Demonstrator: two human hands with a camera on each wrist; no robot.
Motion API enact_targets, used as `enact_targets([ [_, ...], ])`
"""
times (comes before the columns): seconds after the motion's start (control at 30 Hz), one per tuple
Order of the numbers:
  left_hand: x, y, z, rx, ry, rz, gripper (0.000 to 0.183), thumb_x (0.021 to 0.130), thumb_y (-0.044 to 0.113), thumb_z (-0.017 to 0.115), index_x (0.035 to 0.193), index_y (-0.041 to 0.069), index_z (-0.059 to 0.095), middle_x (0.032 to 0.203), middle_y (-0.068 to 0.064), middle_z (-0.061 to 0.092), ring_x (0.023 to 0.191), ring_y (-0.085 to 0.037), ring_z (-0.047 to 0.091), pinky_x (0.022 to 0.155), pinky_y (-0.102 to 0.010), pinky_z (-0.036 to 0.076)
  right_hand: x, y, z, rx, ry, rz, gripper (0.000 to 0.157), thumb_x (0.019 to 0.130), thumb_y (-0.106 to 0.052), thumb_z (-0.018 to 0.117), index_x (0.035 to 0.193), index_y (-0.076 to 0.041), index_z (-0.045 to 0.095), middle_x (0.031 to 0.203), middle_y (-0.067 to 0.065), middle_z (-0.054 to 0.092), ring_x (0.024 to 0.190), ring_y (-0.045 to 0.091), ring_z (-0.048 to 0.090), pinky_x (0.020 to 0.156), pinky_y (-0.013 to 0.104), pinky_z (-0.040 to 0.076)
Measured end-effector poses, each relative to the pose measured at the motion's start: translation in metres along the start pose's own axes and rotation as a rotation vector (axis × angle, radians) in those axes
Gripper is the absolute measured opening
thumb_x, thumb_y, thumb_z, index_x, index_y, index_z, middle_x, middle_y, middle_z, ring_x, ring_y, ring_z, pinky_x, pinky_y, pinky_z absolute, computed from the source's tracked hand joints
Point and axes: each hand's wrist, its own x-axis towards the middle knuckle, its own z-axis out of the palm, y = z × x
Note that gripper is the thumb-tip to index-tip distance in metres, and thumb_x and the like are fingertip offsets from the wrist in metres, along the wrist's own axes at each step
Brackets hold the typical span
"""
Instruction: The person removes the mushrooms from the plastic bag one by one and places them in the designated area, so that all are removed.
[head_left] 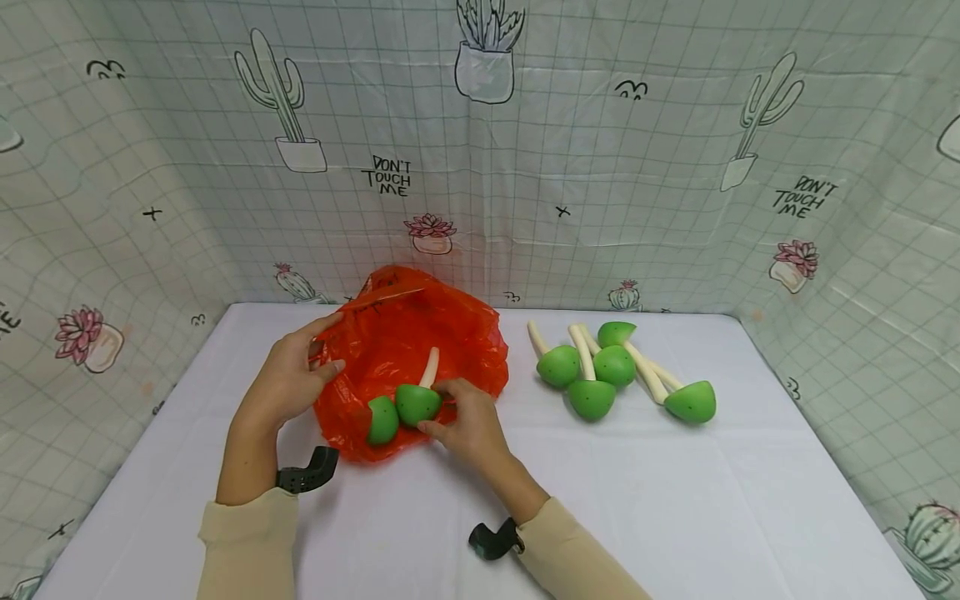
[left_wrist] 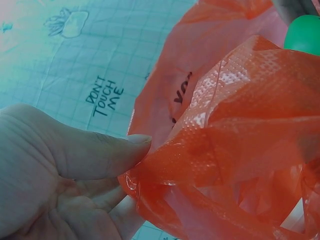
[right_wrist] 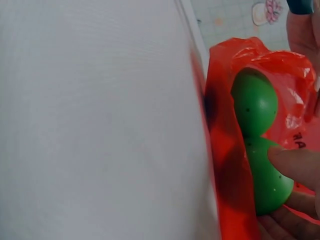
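A red plastic bag (head_left: 397,325) lies with its mouth facing me. My left hand (head_left: 288,375) pinches the bag's left edge; in the left wrist view the thumb (left_wrist: 107,152) presses on the film with fingers behind it. My right hand (head_left: 472,421) reaches in at the bag's mouth and grips a toy mushroom by its green cap (head_left: 417,406), its cream stem pointing up and away. Right beside it in the bag sits another green mushroom cap (head_left: 383,421). In the right wrist view, thumb and fingers are around the held cap (right_wrist: 270,175), and the other cap (right_wrist: 255,102) touches it.
Several more green-capped toy mushrooms lie in a loose group to the right of the bag, one cap (head_left: 591,400) nearest me and another (head_left: 692,402) farthest right. They rest on a white-covered table (head_left: 712,517). A patterned cloth (head_left: 525,167) stands behind and along both sides.
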Motion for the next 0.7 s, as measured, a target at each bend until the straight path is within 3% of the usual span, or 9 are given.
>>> enact_targets([
  [0.43,0.0011,0.0002,0.0011,-0.001,0.002,0.003,0.07,0.1,-0.006,0.063,0.163,0.0,0.033,0.161,-0.03,0.038,0.143,-0.052,0.043,0.105,-0.059,0.05,-0.0005,0.0043,0.0049,-0.038,0.073,-0.064,0.029,0.085,-0.006,0.088,0.109,-0.003,0.074,0.106,0.009,0.075,0.099,0.026,0.07,0.091,0.038,0.06],
  [0.7,0.0013,-0.0004,0.0016,0.003,0.0,-0.004,0.071,0.1,-0.006,0.063,0.163,0.001,0.033,0.162,-0.03,0.037,0.144,-0.053,0.042,0.105,-0.059,0.05,0.0003,0.0028,0.0024,-0.046,0.04,-0.03,0.022,0.086,-0.008,0.087,0.104,-0.005,0.075,0.099,0.006,0.075,0.092,0.023,0.069,0.085,0.034,0.061],
])
